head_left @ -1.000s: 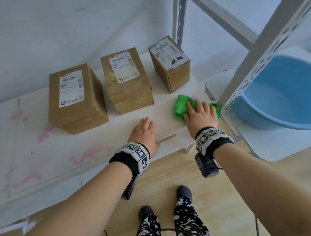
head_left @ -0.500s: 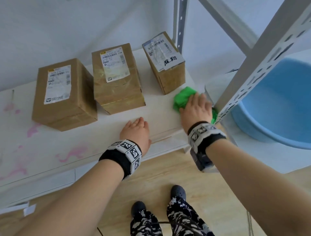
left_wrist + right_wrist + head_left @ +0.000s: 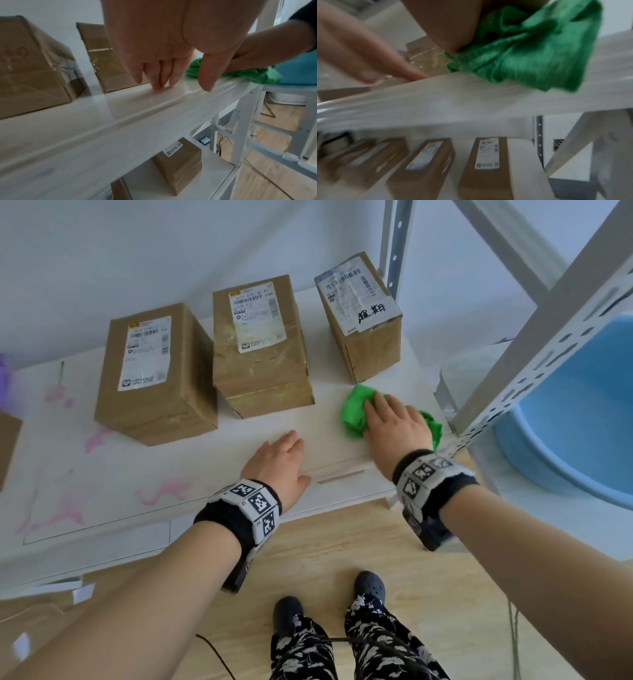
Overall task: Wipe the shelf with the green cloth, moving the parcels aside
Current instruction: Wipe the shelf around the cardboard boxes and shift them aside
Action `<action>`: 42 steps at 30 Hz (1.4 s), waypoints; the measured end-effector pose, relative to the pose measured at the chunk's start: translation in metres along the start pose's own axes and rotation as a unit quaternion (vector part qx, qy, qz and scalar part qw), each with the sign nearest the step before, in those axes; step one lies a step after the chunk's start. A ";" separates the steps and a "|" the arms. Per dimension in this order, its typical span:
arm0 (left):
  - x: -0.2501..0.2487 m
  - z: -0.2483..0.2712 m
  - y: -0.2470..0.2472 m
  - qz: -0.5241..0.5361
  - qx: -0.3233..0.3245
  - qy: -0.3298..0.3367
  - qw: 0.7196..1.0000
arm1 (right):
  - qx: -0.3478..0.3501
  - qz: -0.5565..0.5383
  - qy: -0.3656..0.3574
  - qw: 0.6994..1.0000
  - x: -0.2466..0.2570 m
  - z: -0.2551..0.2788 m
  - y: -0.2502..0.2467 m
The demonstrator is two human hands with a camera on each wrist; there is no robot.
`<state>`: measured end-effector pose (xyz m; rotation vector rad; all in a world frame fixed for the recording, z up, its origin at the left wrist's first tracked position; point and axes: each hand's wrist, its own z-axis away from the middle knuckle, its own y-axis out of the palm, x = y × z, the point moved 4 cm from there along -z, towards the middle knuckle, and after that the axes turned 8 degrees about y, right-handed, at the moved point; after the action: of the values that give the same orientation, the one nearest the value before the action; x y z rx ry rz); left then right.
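Three brown parcels stand in a row at the back of the white shelf (image 3: 171, 474): a left one (image 3: 154, 374), a middle one (image 3: 260, 347) and a right one (image 3: 363, 313). The green cloth (image 3: 354, 414) lies bunched near the shelf's right front, just in front of the right parcel. My right hand (image 3: 394, 422) lies flat on top of it, fingers straight, pressing it onto the shelf. My left hand (image 3: 277, 460) rests flat on the front of the shelf, fingers straight, holding nothing. In the right wrist view the cloth (image 3: 530, 54) hangs over the shelf edge.
Pink stains (image 3: 161, 491) mark the shelf's left part. A grey perforated upright (image 3: 534, 350) stands right beside the cloth. A blue basin (image 3: 582, 412) sits beyond it. More parcels (image 3: 488, 169) fill the shelf below. Another box edge (image 3: 8, 446) shows at far left.
My right hand has slid the cloth a little left and back, away from the upright toward the right parcel. The left hand has stayed flat on the shelf.
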<state>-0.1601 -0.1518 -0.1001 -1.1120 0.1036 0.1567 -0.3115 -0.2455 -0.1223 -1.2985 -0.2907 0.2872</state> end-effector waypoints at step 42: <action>0.015 -0.045 -0.092 -0.025 -0.134 -0.154 0.979 | 0.018 -0.037 0.078 0.996 0.036 0.002 0.003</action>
<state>-0.1288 -0.2315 -0.0411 -1.3442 -0.2274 0.3026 -0.2793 -0.2294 -0.1229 -1.2637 -0.1989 0.1259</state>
